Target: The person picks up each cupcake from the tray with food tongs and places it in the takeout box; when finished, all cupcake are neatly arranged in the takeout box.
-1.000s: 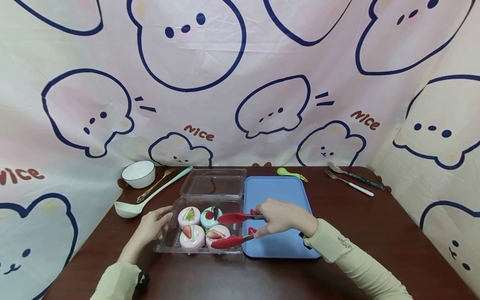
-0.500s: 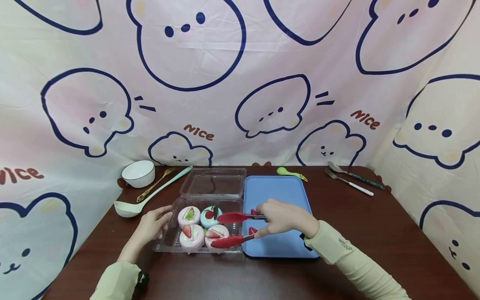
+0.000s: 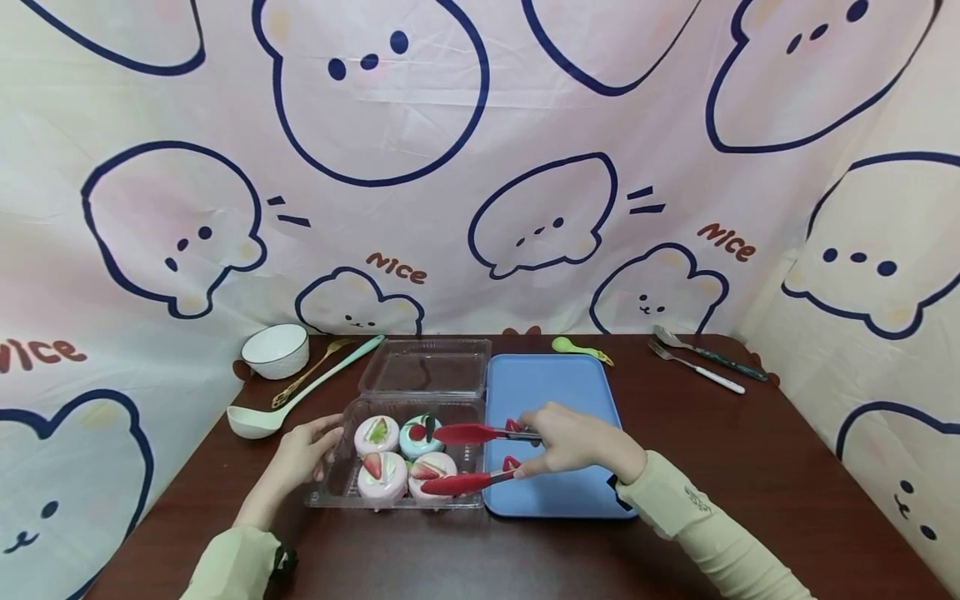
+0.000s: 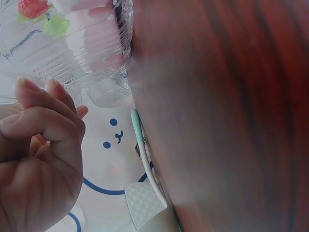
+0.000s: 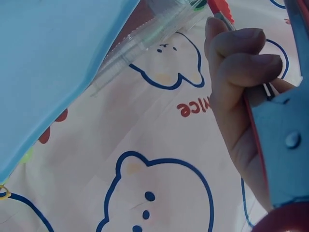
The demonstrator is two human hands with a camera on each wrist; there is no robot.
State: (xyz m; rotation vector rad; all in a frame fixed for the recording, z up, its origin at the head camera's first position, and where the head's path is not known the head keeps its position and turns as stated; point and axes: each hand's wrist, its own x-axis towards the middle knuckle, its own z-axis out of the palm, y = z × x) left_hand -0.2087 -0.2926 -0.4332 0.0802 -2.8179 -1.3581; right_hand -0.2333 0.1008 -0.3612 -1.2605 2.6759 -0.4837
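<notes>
In the head view my left hand (image 3: pixel 298 454) grips the left side of a clear plastic cake box (image 3: pixel 341 471); in the left wrist view its bent fingers (image 4: pixel 63 123) meet the box wall. Several small round cakes sit inside: one pink with green fruit (image 3: pixel 377 435), a blue one with a cherry (image 3: pixel 411 448), and two pink with strawberry, left (image 3: pixel 384 485) and right (image 3: pixel 442 463). My right hand (image 3: pixel 573 442) holds red-tipped tongs (image 3: pixel 467 433), spread apart. One tip is by the blue cake, the other over the right strawberry cake's near edge; contact is unclear.
A blue tray (image 3: pixel 551 379) lies beside the box, under my right hand. The box's lid (image 3: pixel 423 367) is folded back. Back left are a white bowl (image 3: pixel 276 354), a gold utensil (image 3: pixel 315 367) and a ladle (image 3: pixel 258 422). A green spoon (image 3: pixel 573 346), fork (image 3: pixel 697 368) and dark-handled spoon (image 3: pixel 716 357) lie back right.
The right hand sits slightly farther right along the tongs. The tong tips, cakes and left hand look nearly unchanged; the view has shifted a little.
</notes>
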